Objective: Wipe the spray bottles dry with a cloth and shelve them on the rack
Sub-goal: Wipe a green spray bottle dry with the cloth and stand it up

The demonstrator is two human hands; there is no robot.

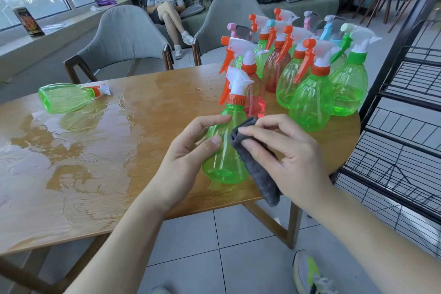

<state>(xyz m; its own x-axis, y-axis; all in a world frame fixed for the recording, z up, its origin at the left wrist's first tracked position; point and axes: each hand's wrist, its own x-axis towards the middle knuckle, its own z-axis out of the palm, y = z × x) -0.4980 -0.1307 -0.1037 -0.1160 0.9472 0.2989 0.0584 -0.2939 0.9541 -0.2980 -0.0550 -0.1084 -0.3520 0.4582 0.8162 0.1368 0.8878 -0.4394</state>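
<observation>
Wet wood spreads out before me: the table carries broad puddles across its left half. My left hand curls round a green bottle standing upright near the front edge, thumb and fingers wrapped on its body. My right hand pinches a folded grey cloth and presses it against the bottle's right side; the cloth's lower end hangs past the table edge. Behind stands a cluster of bottles, green and red, with orange, blue, pink and pale green triggers. One more green bottle lies on its side at the far left. A black wire rack stands just beside the table on my right. Two grey chairs face the far edge.
</observation>
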